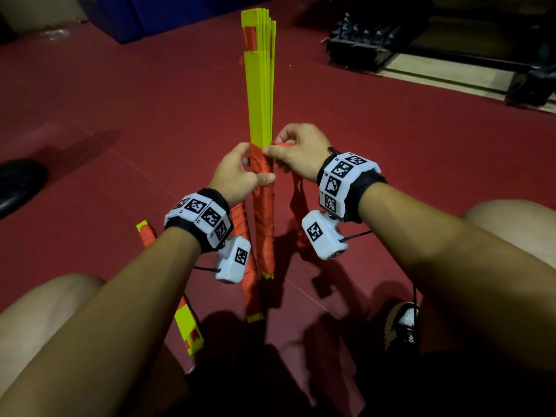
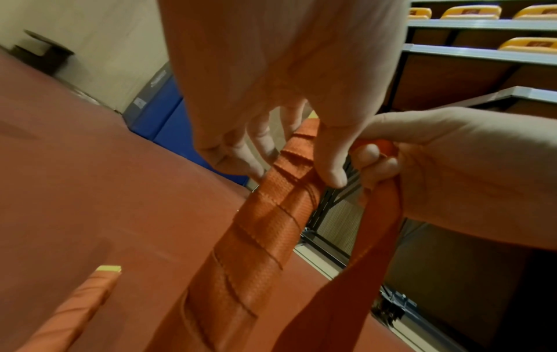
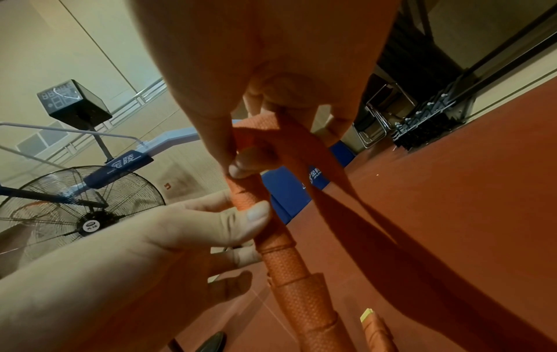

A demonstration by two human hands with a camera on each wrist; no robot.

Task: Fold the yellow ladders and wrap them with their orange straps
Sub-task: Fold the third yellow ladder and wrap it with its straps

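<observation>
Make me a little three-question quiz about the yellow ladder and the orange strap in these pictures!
1. True or false: the folded ladder bundle in the hands is wrapped in orange right up to its top end.
2. Which hand pinches the loose strap? A the left hand, B the right hand, C neither.
3. Fill the gap: the wound wraps cover the bundle's ____ half, the one nearer the person.

Key: 1 false, its upper part is bare yellow. 2 B, while the left hand grips the wrapped part. 3 lower.
</observation>
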